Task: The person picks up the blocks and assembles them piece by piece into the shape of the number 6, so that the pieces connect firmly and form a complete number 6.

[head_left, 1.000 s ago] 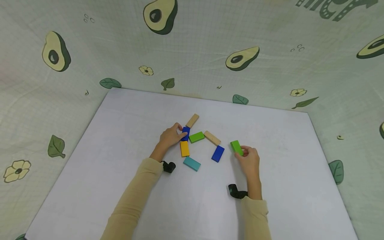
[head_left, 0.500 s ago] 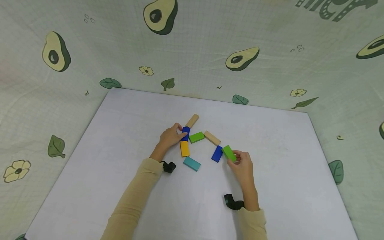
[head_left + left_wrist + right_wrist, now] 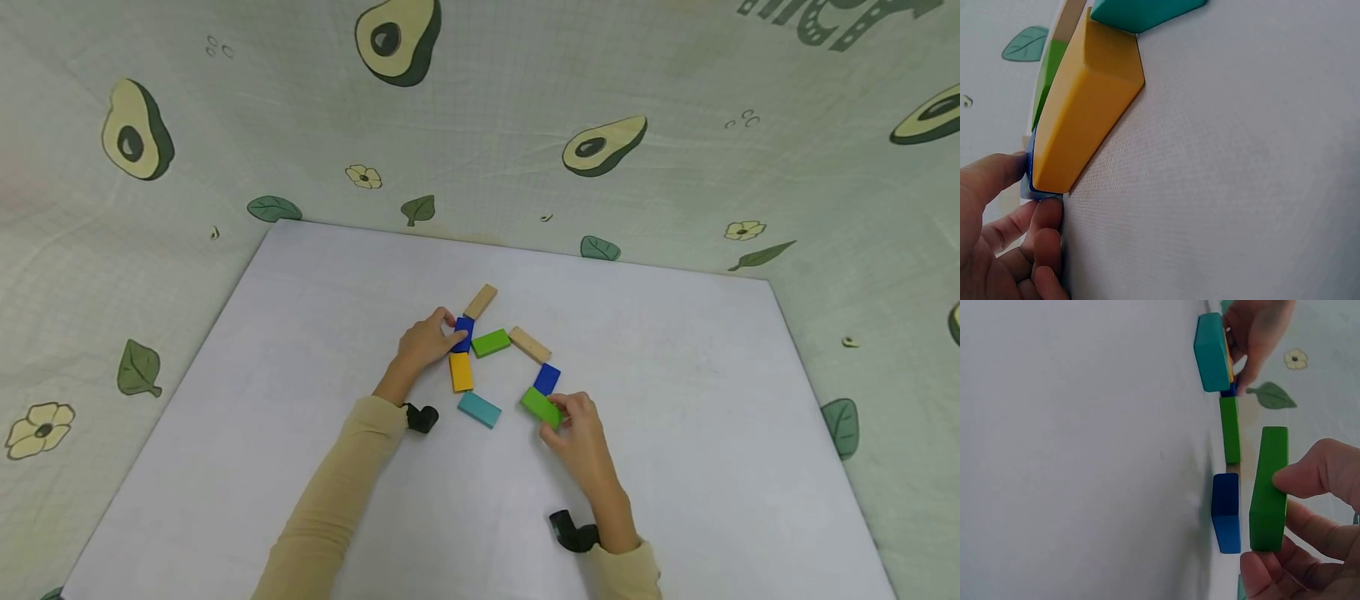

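In the head view my left hand (image 3: 423,342) pinches a blue block (image 3: 465,327) lying flat, thumb and fingers on its two sides. A yellow block (image 3: 461,372) touches its near end, and a teal block (image 3: 480,409) lies just below that. My right hand (image 3: 581,437) grips a green block (image 3: 540,406) between thumb and fingers. The right wrist view shows this green block (image 3: 1269,487) held off the table, apart from a second blue block (image 3: 1226,512). From the head this second blue block (image 3: 547,378) is partly covered by it.
A second green block (image 3: 491,342) lies beside the left blue block. One plain wooden block (image 3: 530,344) bridges toward the right blue block; another wooden block (image 3: 480,301) extends from the far end. The white table (image 3: 337,283) meets a patterned cloth (image 3: 480,125) at its back edge.
My right hand has carried the green block leftward and toward me, from right of the second blue block to over its near end. My left hand stays on its blue block.
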`<action>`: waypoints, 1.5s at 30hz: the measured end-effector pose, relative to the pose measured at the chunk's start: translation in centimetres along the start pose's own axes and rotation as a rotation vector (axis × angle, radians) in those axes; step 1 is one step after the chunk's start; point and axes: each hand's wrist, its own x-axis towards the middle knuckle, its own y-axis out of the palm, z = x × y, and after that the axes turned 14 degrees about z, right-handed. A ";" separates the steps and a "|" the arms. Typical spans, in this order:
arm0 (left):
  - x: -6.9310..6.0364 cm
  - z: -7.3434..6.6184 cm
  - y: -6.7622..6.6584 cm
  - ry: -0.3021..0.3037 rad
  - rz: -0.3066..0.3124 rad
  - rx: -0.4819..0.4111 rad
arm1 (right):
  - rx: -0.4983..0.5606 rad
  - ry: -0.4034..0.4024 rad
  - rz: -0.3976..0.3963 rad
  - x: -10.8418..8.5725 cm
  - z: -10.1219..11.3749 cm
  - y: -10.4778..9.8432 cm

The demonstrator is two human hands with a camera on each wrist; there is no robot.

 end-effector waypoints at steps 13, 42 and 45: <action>-0.2 0.0 -0.1 0.005 0.000 -0.004 | -0.157 -0.033 0.099 -0.5 0.4 1.1; 0.0 -0.1 -0.2 -0.024 0.014 -0.025 | -0.279 -0.191 0.157 0.7 1.0 0.6; 0.0 -0.1 -0.2 -0.021 0.012 -0.024 | -0.227 -0.139 0.168 0.6 1.1 0.2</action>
